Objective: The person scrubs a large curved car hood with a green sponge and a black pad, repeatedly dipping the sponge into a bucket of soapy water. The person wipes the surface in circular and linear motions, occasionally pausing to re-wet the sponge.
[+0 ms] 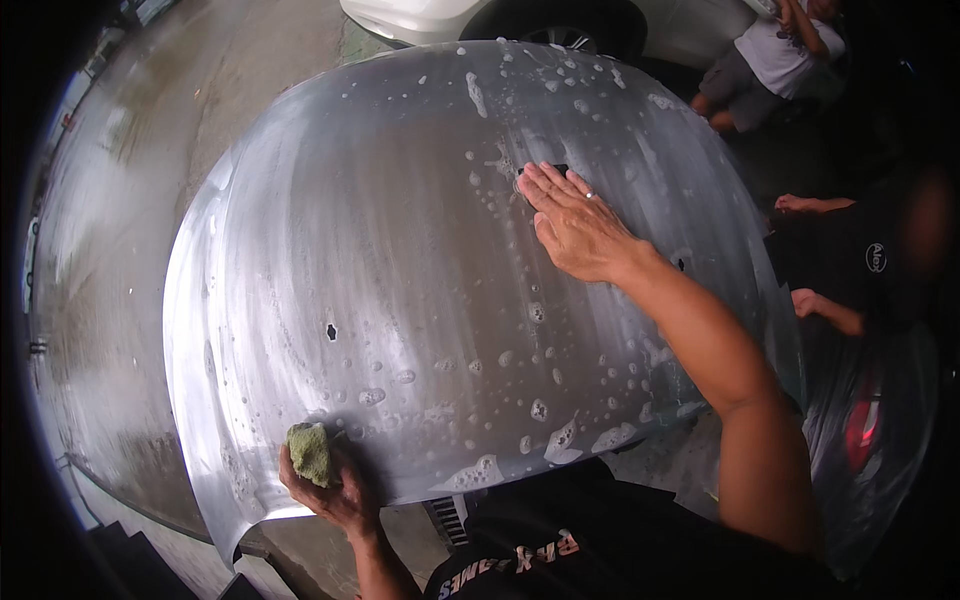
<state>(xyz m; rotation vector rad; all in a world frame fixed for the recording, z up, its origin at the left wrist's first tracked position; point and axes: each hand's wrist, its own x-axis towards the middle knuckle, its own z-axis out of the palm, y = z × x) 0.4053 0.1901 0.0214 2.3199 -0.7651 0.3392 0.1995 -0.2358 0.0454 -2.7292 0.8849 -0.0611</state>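
A wet silver-grey car hood panel streaked with soap suds spreads in front of me. My left hand grips a rough, yellow-green sponge at the panel's near left edge. Toward the upper middle, my right hand lies flat on the hood, fingers together, with a ring on one finger. Beneath its fingertips a small black pad or sheet pokes out, pressed to the metal. Most of that black piece is hidden, so its exact kind is unclear.
A white car stands just beyond the far edge. One person is at upper right; another in a dark shirt is close to the right edge. A dark glossy panel with a red light sits lower right. Wet concrete floor lies left.
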